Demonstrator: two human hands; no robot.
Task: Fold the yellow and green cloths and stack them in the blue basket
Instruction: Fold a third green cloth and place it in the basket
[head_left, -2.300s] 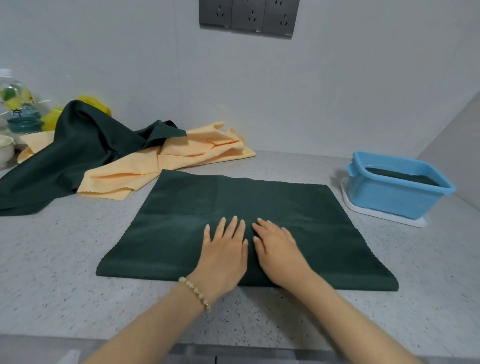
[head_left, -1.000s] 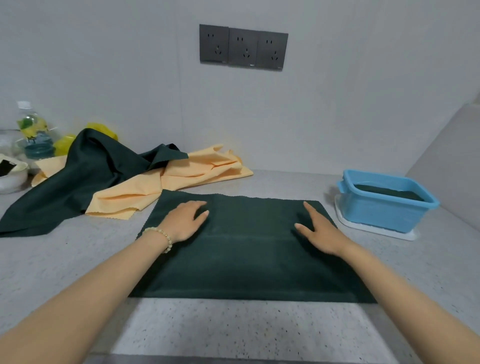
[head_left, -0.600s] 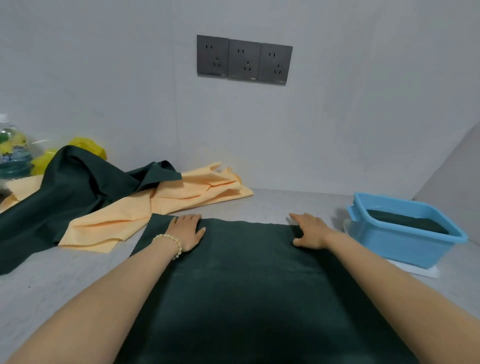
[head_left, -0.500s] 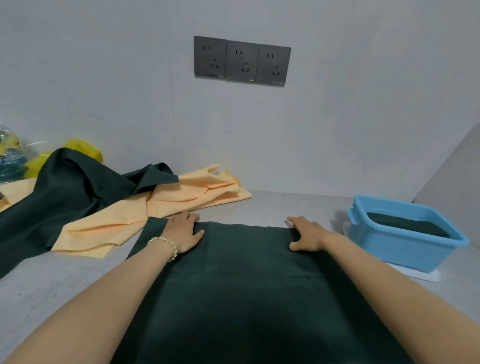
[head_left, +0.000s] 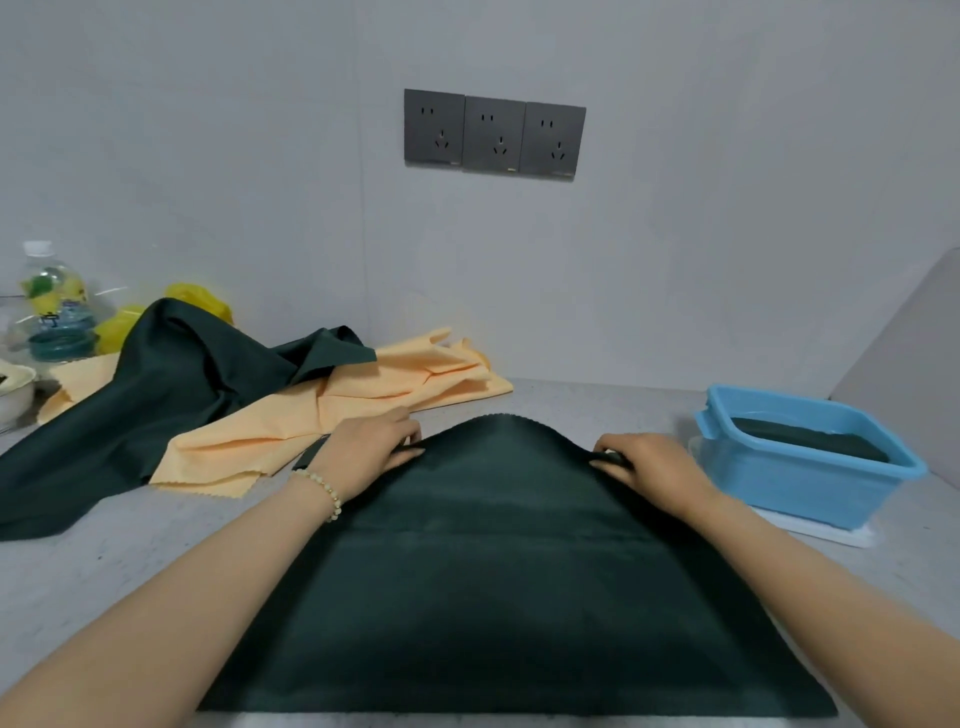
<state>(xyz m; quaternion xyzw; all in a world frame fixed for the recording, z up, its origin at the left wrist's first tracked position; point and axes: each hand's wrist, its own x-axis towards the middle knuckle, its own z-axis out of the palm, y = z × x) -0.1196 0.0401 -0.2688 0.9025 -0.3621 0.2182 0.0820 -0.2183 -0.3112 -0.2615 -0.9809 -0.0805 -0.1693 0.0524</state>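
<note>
far edge of the dark green fabric cloth (head_left: 509, 561) mid-frame has risen, pinched by your left hand (head_left: 371, 441) and right hand (head_left: 649, 462); draw it evenly toward you, matching the near edge.

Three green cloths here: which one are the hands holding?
The flat green cloth in front: the left hand and right hand grip its far edge. The crumpled green cloth lies untouched at left; the folded green cloth sits in the blue basket.

Green cloth (head_left: 493, 571) is super dark, yellow cloth (head_left: 337, 410) more peachy, basket (head_left: 810, 488) light blue — countertop (head_left: 130, 561) speckled grey.
</note>
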